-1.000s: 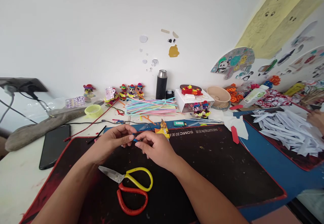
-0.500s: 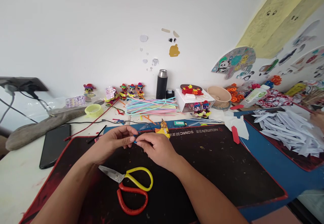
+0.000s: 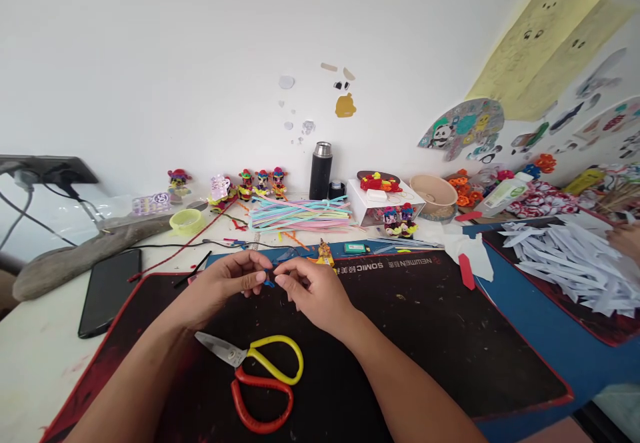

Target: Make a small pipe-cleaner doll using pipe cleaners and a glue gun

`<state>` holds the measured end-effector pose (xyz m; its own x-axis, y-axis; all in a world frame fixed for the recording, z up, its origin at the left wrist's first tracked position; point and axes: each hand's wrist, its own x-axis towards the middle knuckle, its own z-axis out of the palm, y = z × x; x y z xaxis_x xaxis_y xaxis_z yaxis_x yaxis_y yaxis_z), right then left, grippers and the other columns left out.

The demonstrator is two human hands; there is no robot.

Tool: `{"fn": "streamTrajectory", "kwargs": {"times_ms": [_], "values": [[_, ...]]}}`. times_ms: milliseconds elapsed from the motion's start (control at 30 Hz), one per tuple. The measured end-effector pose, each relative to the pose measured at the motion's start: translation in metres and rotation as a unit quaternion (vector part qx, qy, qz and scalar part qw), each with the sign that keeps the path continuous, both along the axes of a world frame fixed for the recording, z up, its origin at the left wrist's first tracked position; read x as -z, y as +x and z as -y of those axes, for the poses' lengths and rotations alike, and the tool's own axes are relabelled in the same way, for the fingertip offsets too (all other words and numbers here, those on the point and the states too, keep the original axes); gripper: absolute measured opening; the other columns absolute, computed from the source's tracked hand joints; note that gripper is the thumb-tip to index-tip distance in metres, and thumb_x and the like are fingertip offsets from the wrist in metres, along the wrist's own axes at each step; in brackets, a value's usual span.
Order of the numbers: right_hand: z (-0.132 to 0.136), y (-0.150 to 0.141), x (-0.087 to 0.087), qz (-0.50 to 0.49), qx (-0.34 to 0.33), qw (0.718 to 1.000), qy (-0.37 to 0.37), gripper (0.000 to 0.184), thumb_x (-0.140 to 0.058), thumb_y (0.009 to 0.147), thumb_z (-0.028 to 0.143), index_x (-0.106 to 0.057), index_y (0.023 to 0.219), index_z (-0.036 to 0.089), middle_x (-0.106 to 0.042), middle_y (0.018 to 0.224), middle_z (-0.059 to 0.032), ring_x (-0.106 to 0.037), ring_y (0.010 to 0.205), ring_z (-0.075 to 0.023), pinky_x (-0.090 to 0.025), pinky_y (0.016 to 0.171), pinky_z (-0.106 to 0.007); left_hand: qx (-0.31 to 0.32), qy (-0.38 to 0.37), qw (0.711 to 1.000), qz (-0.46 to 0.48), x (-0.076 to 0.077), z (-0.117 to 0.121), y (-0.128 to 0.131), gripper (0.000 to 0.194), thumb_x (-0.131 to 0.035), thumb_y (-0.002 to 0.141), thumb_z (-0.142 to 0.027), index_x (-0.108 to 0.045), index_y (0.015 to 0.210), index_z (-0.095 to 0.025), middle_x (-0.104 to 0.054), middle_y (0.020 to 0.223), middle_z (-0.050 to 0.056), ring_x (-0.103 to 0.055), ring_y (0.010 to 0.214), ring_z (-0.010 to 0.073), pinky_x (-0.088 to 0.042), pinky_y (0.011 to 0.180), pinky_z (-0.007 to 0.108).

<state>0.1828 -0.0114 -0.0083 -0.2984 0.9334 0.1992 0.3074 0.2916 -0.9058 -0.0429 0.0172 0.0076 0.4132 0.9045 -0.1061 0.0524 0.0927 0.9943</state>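
Note:
A small blue piece, perhaps a bit of pipe cleaner, pokes out from the pinched thumb and forefinger of my left hand. Close on its right is my right hand, thumb and forefinger tips drawn together beside the piece; anything between them is too small to see. Below both hands, scissors with one yellow and one red handle lie on the black mat. Just behind my right hand is a small yellow figure, partly covered by it.
Pastel pipe cleaners lie in a pile at the back, near a black flask and a white box. A phone is at the left. White paper strips are heaped at the right, where another person's hand shows.
My right fingertips have drawn slightly right, away from the left ones, and more of the blue piece shows. The view has tilted up a little.

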Motion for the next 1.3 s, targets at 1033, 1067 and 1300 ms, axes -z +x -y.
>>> {"fn": "streamTrajectory", "kwargs": {"times_ms": [1033,1067,1300], "values": [[0.001,-0.004,-0.003,0.114,0.089,0.987,0.068,0.009,-0.065,0.093,0.022,-0.071,0.086,0.023,-0.067,0.064,0.0033,-0.057,0.055,-0.0137,-0.037,0.059,-0.026,0.05,-0.018,0.999,0.0,-0.002,0.008,0.012,0.037,-0.089,0.08,-0.052,-0.077,0.095,-0.021,-0.068,0.075,0.001,-0.057,0.068,0.0162,-0.045,0.065,0.028],[0.001,-0.004,-0.003,0.117,0.09,0.986,0.07,0.008,-0.066,0.092,0.021,-0.07,0.085,0.023,-0.067,0.064,0.0033,-0.057,0.055,-0.0136,-0.037,0.059,-0.026,0.051,-0.016,0.999,-0.002,-0.003,0.009,0.013,0.037,-0.089,0.08,-0.053,-0.077,0.094,-0.021,-0.067,0.074,0.0,-0.056,0.068,0.0161,-0.045,0.065,0.028],[0.0,-0.003,-0.002,0.098,0.09,0.988,0.074,0.01,-0.064,0.093,0.025,-0.072,0.087,0.023,-0.064,0.063,0.0039,-0.053,0.054,-0.0133,-0.036,0.058,-0.026,0.043,-0.018,0.999,0.005,-0.006,0.009,0.016,0.038,-0.09,0.079,-0.053,-0.077,0.095,-0.021,-0.067,0.073,0.0,-0.056,0.067,0.0152,-0.045,0.064,0.028]]}}
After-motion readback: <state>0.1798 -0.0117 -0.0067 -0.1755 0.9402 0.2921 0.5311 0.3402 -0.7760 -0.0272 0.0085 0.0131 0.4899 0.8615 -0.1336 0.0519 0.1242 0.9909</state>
